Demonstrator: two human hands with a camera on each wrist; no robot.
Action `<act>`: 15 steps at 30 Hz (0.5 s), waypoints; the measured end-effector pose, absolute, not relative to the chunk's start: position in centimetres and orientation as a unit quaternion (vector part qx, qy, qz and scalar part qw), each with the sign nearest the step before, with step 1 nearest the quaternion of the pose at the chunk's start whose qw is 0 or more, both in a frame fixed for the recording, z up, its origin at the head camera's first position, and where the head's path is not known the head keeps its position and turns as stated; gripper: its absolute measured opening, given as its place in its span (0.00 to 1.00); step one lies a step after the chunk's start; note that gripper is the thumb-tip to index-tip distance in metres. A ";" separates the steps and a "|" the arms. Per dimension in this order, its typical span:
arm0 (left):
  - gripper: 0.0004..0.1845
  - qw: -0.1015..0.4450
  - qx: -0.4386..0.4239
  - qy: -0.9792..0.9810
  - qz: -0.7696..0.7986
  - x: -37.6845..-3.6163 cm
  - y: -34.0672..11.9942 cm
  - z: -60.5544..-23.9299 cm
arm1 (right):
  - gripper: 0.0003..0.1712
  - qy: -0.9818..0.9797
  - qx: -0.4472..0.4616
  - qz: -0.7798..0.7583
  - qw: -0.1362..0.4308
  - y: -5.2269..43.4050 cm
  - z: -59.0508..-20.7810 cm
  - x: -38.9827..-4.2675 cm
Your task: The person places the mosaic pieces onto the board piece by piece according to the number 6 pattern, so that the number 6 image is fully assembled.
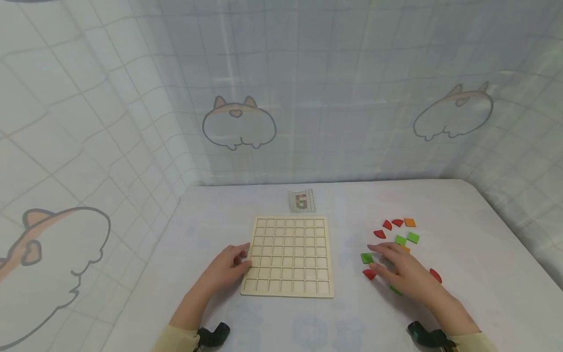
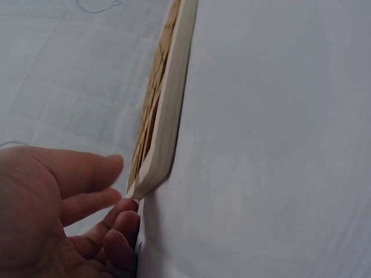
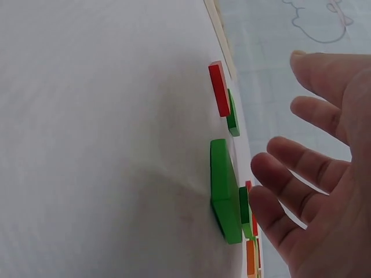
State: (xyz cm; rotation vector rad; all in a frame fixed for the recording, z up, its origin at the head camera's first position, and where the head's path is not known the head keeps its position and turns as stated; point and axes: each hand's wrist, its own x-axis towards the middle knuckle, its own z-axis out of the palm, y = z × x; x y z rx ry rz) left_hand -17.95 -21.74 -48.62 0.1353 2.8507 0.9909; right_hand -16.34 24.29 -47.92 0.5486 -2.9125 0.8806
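Observation:
A pale wooden board (image 1: 287, 250) with a grid of square recesses lies flat at the middle of the table. My left hand (image 1: 226, 268) is at its left edge, fingers loosely bent; in the left wrist view a fingertip seems to touch the board's corner. My right hand (image 1: 406, 275) hovers over scattered tiles with its fingers relaxed and spread, holding nothing. Near its fingertips are a green square tile (image 1: 367, 258) and a red quarter-round tile (image 1: 369, 274). Another green tile (image 3: 225, 191) shows below the hand in the right wrist view. Some tiles are partly hidden beneath it.
Behind the board lies a small card (image 1: 302, 201) printed with a grid and coloured pattern. More red tiles (image 1: 379, 234), an orange square tile (image 1: 410, 223) and green square tiles (image 1: 413, 237) are spread at the right. Patterned curtains (image 1: 343, 137) surround the white table (image 1: 211, 220).

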 end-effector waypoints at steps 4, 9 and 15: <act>0.28 0.054 0.032 0.943 0.327 -17.7 -21.6 -48.9 | 0.28 -0.939 0.183 0.289 0.020 24.2 -48.0 -16.2; 0.26 0.048 0.022 0.943 0.328 -17.5 -21.5 -48.9 | 0.24 -0.938 0.192 0.290 0.011 24.2 -48.2 -16.2; 0.26 0.047 0.028 0.939 0.339 -17.5 -21.4 -48.9 | 0.19 -0.939 0.202 0.277 -0.010 24.4 -48.3 -16.1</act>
